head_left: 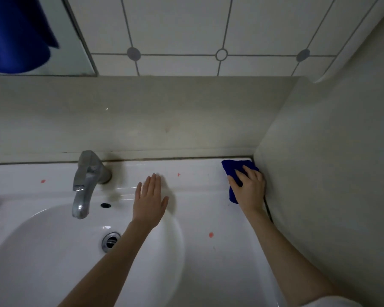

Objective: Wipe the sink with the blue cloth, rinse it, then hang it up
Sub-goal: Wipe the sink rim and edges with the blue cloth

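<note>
Pale wall tiles (175,25) crossed by thin grey lines with small round insets are seen at the top, above a plain beige splashback (142,111), and a mirror edge (75,54) is shown at the upper left with a piece of dark blue fabric (16,34) seen in it. Below, a glossy white ceramic sink (197,218) is set against the splashback and against a beige side wall (330,173) on the right. A chrome single-lever tap (87,180) is mounted at the back of the basin, with a small dark overflow hole (105,205) just beside its spout and a round metal drain (110,241) lower in the bowl. Small red spots are scattered on the white surface: one left of the tap (42,181), one on the rear deck (178,174) and one on the right deck (211,234). The folded blue cloth (233,168) is laid in the back right corner of the sink deck, touching the side wall. It is pressed down by the right hand (249,188), whose grip is spread over the top of it with fingers lightly bent and the thumb along its left part. The left hand (150,200) is held over the rear deck between tap and cloth, its grip flat with fingers straight and close together; whether the surface is touched cannot be told. A white sleeve (333,303) is seen at the lower right.
</note>
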